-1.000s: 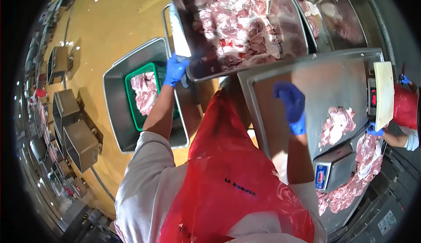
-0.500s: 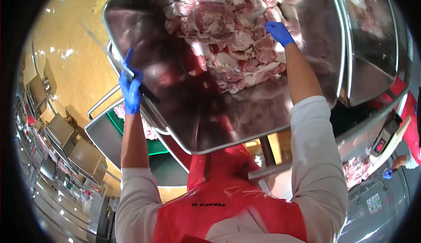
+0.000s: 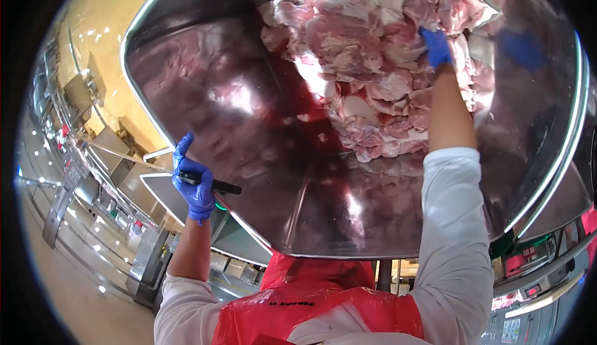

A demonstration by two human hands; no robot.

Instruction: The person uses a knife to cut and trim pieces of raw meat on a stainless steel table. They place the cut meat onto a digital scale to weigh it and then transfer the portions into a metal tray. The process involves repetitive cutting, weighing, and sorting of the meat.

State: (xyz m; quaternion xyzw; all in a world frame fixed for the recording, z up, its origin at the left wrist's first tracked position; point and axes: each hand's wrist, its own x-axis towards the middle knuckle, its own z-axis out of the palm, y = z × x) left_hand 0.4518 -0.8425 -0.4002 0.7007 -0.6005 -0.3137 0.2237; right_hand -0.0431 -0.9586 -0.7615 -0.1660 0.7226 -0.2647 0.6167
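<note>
Now my right hand (image 3: 437, 47) digs, fingers curled, into the meat pile (image 3: 379, 65) heaped in the steel tub (image 3: 205, 96); my left hand (image 3: 194, 182) clamps a black knife (image 3: 214, 185). Most meat remains.

A worker in blue disposable gloves, the left hand (image 3: 194, 184) and right hand (image 3: 437, 47) both covered to the wrist. The gloves are thin and snug, creased at the knuckles. White sleeves (image 3: 457, 233) reach from the shoulders to about the elbows, loose and lightly wrinkled, leaving the forearms bare. Over the white top hangs a glossy red plastic apron (image 3: 314, 311), crumpled at the chest, with a small line of dark print across its front.
</note>
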